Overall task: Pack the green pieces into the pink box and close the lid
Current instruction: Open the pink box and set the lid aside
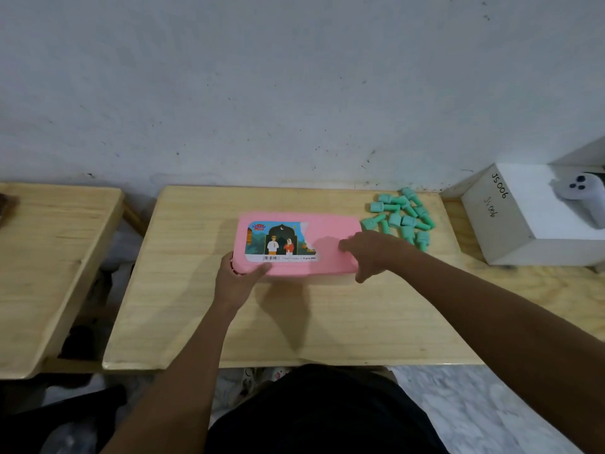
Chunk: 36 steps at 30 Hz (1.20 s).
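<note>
Pink box [330, 231] between both hands

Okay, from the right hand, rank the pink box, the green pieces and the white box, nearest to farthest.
From the right hand:
1. Pink box, under its fingers, lid on.
2. Green pieces, piled just behind it, toward the wall.
3. White box, far right.
</note>
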Each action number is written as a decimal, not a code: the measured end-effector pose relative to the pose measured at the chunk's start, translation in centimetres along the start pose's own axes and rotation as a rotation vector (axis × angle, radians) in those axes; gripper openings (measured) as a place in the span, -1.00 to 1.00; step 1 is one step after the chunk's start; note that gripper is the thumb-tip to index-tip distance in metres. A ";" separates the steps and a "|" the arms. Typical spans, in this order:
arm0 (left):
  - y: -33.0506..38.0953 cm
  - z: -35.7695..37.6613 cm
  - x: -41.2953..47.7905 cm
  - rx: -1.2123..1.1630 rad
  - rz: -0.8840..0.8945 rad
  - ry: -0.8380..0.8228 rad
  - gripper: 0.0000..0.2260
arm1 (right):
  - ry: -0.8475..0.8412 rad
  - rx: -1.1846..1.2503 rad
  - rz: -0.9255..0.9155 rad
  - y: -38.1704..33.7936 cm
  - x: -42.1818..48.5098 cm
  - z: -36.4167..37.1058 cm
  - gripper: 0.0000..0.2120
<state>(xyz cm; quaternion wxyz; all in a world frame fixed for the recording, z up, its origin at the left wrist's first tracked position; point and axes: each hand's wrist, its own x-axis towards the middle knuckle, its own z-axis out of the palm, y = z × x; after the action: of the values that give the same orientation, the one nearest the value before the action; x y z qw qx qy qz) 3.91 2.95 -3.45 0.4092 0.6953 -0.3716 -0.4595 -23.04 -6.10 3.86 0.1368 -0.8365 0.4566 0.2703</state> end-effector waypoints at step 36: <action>-5.5 6.1 0.7 -0.250 0.004 0.134 0.07 | 0.089 -0.051 -0.027 0.1 -1.2 1.1 -0.37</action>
<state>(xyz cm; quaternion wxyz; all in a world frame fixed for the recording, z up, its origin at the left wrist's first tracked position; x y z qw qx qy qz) -0.81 3.08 -10.18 0.5173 0.6672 -0.2849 -0.4540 -24.01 -4.79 3.70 0.0987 -0.8569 0.4441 0.2426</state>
